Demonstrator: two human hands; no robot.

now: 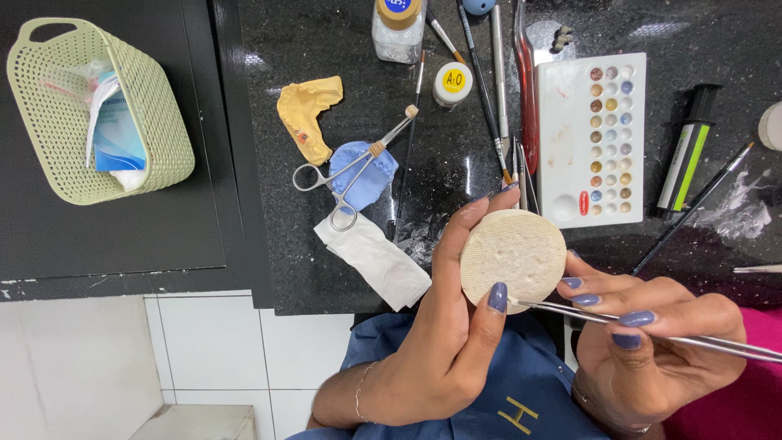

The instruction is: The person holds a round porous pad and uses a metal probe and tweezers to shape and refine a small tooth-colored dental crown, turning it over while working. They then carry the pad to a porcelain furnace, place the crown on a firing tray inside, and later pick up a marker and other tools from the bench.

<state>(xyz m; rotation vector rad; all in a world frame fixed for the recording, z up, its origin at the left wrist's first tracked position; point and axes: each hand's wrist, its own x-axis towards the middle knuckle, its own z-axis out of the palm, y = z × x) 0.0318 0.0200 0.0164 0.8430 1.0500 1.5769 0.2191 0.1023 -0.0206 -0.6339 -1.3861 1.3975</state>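
Gripping disc [513, 257] – left hand [444, 326]; right hand [652, 342] – brush [652, 330]

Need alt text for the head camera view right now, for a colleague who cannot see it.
The left hand holds a round, cream-coloured ridged pad while the right hand touches a thin metal-handled brush to its edge, above a black speckled counter. Behind lie a white palette of small colour wells, steel forceps and a pale green basket.

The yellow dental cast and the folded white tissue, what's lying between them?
In the head view, a blue dental cast with metal forceps across it lies between the yellow dental cast and folded white tissue.
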